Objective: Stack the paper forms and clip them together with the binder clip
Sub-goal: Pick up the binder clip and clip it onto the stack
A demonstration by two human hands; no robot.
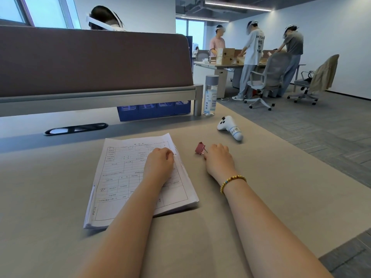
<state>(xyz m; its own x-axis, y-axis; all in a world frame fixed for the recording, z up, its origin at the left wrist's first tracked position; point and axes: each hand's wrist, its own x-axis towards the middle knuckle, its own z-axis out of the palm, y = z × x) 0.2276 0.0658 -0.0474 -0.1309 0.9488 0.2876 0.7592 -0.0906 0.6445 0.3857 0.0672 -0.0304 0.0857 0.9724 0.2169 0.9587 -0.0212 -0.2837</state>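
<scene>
A stack of printed paper forms (124, 177) lies on the beige desk (261, 197), slightly skewed, with its sheet edges fanned along the right side. My left hand (159, 163) rests on the stack near its upper right edge, fingers curled and pinching the edge of the sheets. A small pink binder clip (200, 148) sits on the desk just right of the stack. My right hand (218, 159), a bead bracelet at its wrist, lies beside the clip with fingers curled; a fingertip touches the clip's wire handle.
A white handheld controller (230, 128) lies beyond the clip. A clear water bottle (210, 95) stands at the end of the brown desk partition (96, 61). A black cable port (76, 129) sits at the far left. People and office chairs occupy the far right.
</scene>
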